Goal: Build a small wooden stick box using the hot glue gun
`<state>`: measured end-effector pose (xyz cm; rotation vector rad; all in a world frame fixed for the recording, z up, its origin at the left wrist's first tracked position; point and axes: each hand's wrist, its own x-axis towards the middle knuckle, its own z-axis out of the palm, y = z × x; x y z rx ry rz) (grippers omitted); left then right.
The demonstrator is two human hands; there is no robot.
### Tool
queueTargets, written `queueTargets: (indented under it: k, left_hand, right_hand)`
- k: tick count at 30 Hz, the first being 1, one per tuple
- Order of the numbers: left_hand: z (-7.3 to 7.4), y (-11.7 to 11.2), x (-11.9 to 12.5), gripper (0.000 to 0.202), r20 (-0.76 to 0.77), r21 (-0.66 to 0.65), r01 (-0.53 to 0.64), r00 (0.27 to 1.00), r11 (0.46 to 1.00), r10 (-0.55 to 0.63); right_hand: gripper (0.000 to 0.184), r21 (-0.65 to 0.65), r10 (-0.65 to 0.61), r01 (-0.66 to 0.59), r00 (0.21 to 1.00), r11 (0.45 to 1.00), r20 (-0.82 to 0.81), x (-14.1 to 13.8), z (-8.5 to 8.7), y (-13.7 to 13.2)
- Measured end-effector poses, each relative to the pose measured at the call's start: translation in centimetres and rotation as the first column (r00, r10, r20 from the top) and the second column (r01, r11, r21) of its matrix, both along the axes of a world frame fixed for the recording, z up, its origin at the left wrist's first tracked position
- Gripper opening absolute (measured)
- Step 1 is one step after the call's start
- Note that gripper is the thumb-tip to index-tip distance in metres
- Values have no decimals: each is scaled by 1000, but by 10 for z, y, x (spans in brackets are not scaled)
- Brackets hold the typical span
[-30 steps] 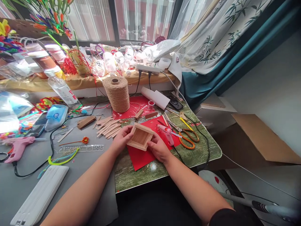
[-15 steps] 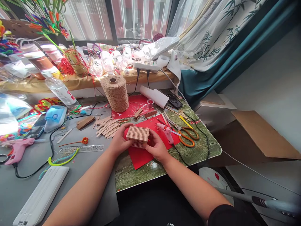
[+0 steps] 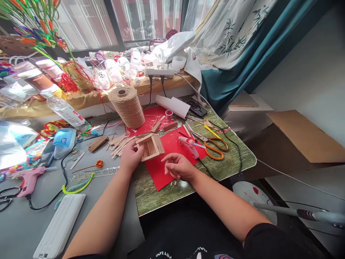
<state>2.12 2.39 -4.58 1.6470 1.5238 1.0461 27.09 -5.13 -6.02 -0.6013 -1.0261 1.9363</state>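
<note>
My left hand (image 3: 131, 154) grips the left side of a small box built of stacked wooden craft sticks (image 3: 156, 144). The box is tipped so that its hollow inside faces me. Just to its right, my right hand (image 3: 179, 166) is off the box, loosely curled with its fingers apart and nothing in them. Under both lies a red sheet (image 3: 159, 178). A pink glue gun (image 3: 190, 145) rests right of the box, beside orange-handled scissors (image 3: 214, 148). Loose craft sticks (image 3: 118, 145) are heaped behind my left hand.
A big twine spool (image 3: 126, 108) stands behind the box. White paper rolls (image 3: 174, 106) and a black phone-like device (image 3: 198, 108) lie at the back right. On the left are a second pink glue gun (image 3: 31, 180), a clear ruler (image 3: 105, 172) and a long white case (image 3: 60, 226). Cords cross the table.
My right hand has let go of the stick box and drawn back to the right. My left hand has turned the box so its hollow side faces me. The head view has shifted slightly.
</note>
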Motion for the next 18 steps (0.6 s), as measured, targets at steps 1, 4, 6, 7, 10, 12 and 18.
queueTargets:
  k: [1, 4, 6, 7, 10, 12, 18]
  left_hand:
    - [2, 0, -3, 35, -120, 2, 6, 993, 1000, -5]
    - [6, -2, -7, 35, -344, 65, 24, 939, 998, 0]
    - [7, -2, -8, 41, -376, 183, 29, 926, 983, 42]
    - [6, -3, -8, 43, -364, 242, 25, 929, 970, 67]
    - [6, -3, -9, 39, -298, 345, 23, 951, 938, 86]
    - [8, -4, -10, 36, -275, 380, 66, 960, 923, 45]
    - [15, -9, -12, 82, -471, 312, 486, 825, 816, -312]
  right_hand:
    - [30, 0, -23, 23, 999, 1000, -26, 0, 1, 0]
    - [36, -8, -120, 120, 988, 993, -96, 0, 2, 4]
    - [40, -31, -131, 128, 984, 991, -121, 1, 2, 6]
    - [41, -41, -124, 120, 984, 992, -129, 1, 2, 7]
    - [47, -24, -103, 101, 988, 995, -118, 2, 1, 8]
    - [47, -4, -87, 87, 991, 996, -103, 0, -1, 8]
    - [21, 204, -255, 219, 951, 954, 176, 2, 2, -7]
